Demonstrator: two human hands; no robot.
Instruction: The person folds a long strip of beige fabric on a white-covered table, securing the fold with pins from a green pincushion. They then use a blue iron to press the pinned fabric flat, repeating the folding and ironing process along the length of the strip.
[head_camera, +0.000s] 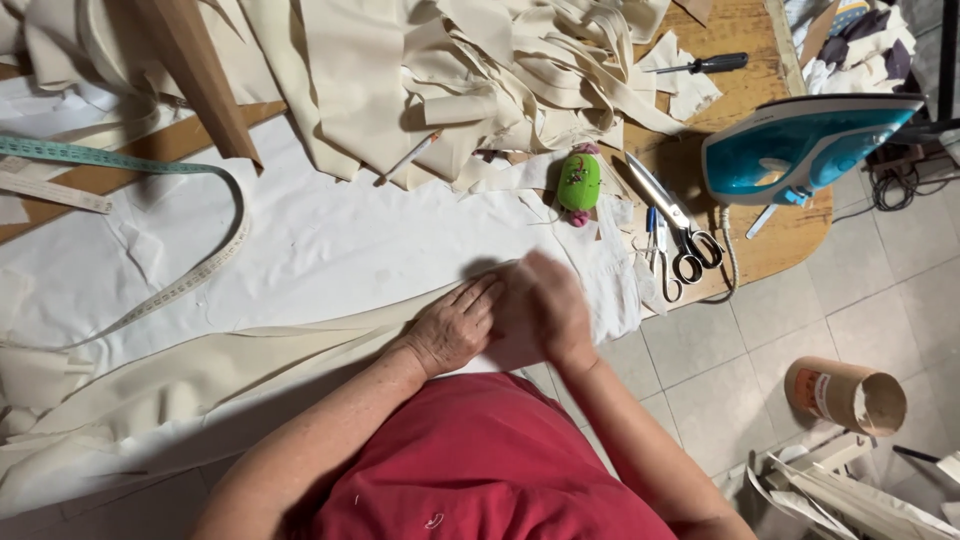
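1. The left hand (455, 325) lies palm down with the fingers stretched flat on a long cream fabric strip (250, 365), pressing it onto the white cloth-covered worktable (330, 240).
2. The right hand (545, 305) is just beside the left, touching it at the fingertips; it is blurred, so I cannot tell whether it is flat or pinching the cloth.
3. The strip's end under the two hands is hidden; away from the left hand it runs along the near table edge and is cut off at the frame border.
4. Just beyond the right hand lies a green oval pincushion with pink ends (578, 185).
5. Outward of the right hand lie steel scissors with black handles (675, 225); beside them is a smaller pair, partly overlapped and hard to make out.
6. Further out on the same side stands a teal and white steam iron (800, 145) on the bare wooden table corner.
7. Beyond both hands is a heap of cream fabric strips (480, 70), its top cut off; a black-handled screwdriver (705, 65) lies beside it.
8. Well away from the left hand curves a pale green measuring tape (150, 165).
9. On the tiled floor past the right forearm lies a brown cardboard tube (848, 395).
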